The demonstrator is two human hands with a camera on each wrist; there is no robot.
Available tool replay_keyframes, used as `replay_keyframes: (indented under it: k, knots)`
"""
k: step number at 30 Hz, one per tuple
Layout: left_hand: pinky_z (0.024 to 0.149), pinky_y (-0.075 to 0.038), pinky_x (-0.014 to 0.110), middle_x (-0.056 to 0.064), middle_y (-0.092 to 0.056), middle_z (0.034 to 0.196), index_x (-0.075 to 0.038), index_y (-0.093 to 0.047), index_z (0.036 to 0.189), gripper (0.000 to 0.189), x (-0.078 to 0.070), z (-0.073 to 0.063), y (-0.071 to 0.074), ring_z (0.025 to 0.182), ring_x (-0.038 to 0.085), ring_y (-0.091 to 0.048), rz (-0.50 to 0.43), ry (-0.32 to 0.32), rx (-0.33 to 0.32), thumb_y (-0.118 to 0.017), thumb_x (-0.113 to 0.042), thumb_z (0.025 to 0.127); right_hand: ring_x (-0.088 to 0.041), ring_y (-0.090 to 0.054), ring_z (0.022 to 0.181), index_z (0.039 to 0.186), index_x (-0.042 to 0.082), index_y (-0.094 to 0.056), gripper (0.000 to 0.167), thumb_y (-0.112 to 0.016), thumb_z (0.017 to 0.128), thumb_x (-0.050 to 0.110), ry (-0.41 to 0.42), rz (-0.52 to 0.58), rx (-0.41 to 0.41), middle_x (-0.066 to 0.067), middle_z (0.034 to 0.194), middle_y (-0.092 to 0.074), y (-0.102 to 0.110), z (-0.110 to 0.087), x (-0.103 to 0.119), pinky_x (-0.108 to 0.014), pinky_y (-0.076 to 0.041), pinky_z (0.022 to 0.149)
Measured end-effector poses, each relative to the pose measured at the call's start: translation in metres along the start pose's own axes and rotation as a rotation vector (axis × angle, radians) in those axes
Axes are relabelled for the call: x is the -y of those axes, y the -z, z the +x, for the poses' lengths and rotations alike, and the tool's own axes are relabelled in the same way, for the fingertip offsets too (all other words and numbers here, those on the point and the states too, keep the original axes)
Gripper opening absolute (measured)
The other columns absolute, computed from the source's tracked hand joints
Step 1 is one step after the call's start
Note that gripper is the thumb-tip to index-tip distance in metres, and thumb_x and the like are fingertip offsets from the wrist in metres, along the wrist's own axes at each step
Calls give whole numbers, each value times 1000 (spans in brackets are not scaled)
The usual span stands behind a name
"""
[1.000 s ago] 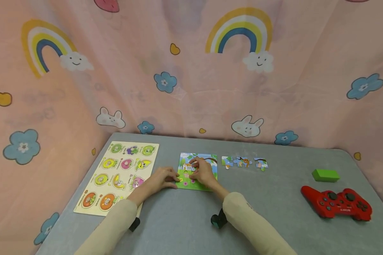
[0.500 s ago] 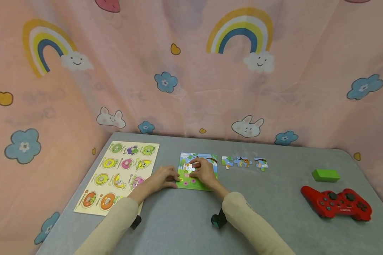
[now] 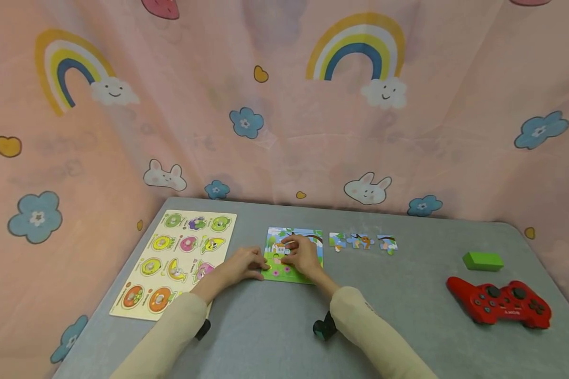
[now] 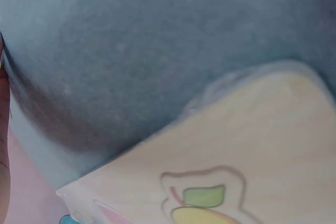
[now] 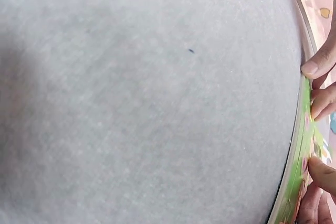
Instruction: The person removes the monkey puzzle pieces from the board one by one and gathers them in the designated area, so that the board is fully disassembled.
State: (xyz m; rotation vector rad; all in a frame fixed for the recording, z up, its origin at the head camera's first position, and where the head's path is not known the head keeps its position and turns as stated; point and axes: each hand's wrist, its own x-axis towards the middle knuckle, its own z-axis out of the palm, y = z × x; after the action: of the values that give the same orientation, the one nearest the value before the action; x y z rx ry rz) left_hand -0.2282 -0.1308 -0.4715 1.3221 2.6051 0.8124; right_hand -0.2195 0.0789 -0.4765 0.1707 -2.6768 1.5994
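Observation:
A small jigsaw puzzle board (image 3: 296,277) with a green meadow, house and tree picture lies on the grey table. My left hand (image 3: 242,264) holds its left edge, thumb at the side and fingertips on the border. Over the middle of the picture, my right hand (image 3: 304,257) has thumb and fingers curled around a puzzle piece (image 3: 281,249) with a white house, which looks level with the picture. The right wrist view catches the board (image 5: 294,182) edge-on, with both hands' fingertips at it. Part of the picture is hidden beneath my right hand.
Several loose puzzle pieces (image 3: 361,241) lie in a row right of the board. A wooden fruit peg board (image 3: 189,266) lies to the left. Farther right are a green block (image 3: 483,261) and a red game controller (image 3: 499,302). A pink patterned curtain (image 3: 284,105) hangs behind the table.
Hardly anything differs: both hands keep their places on the puzzle board, with only a slight shift of the right fingers. The loose pieces have not moved.

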Motion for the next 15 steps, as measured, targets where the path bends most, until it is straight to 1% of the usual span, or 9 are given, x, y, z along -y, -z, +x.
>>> replay_keyframes:
  k: [3,7,11,13,15]
  knots:
    - [75,-49,24,3,-59,89,-2,-75,98,25,-1,1,0,85,16,-60,9,11,14,-79,-14,76,-20,-63,71,101,-3,-69,36,-82,68,-7,17,-13,-3,-15,89,-69,1,-1,1,-33,-54,66]
    - [74,-49,23,4,-59,88,-1,-75,98,25,-2,2,0,84,16,-60,8,7,18,-79,-13,76,-22,-65,71,101,-4,-70,35,-82,68,-6,49,-16,8,-15,87,-70,3,0,0,-33,-54,66]
    - [72,-49,23,3,-59,87,0,-75,99,26,-3,2,1,83,15,-59,4,7,16,-79,-13,76,-29,-68,76,102,-9,-70,32,-78,71,-9,51,78,37,-20,88,-69,10,3,-4,-34,-56,67]
    - [72,-49,23,3,-58,87,0,-74,99,26,-4,1,2,82,14,-59,-1,13,20,-78,-13,77,-33,-69,78,103,-12,-69,31,-76,73,-11,36,142,66,-23,91,-68,15,4,-8,-34,-56,68]
    - [72,-49,23,3,-58,87,0,-74,100,26,-4,2,3,82,14,-58,-3,18,26,-78,-13,77,-34,-69,81,105,-13,-67,31,-74,75,-11,2,209,109,-26,96,-68,20,5,-11,-34,-56,69]
